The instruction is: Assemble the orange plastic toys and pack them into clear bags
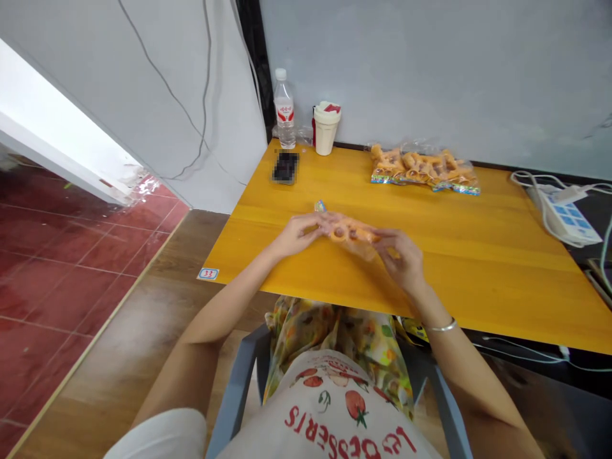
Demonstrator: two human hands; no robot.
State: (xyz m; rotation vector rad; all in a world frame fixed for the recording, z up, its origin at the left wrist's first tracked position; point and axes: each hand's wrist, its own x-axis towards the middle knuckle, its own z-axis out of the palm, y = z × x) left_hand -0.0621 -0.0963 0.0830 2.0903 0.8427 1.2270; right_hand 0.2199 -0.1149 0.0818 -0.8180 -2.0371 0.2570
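Over the middle of the yellow wooden table (pixel 482 268), my left hand (pixel 299 233) and my right hand (pixel 400 258) both grip a small clear packet of orange ring-shaped snacks (pixel 350 234). The packet is pinched between them, and my fingers partly cover it. Just beyond my left fingertips lies a small colourful wrapper (pixel 319 206). A larger clear bag of orange snacks (pixel 423 169) rests farther back on the table, out of reach of my fingers.
Along the back of the table stand a plastic water bottle (pixel 285 109) and a white lidded cup (pixel 327 129), with a blurred phone (pixel 285 167) lying near them. A white power strip (pixel 564 217) with cables sits at the right. The table's front edge runs close to my lap.
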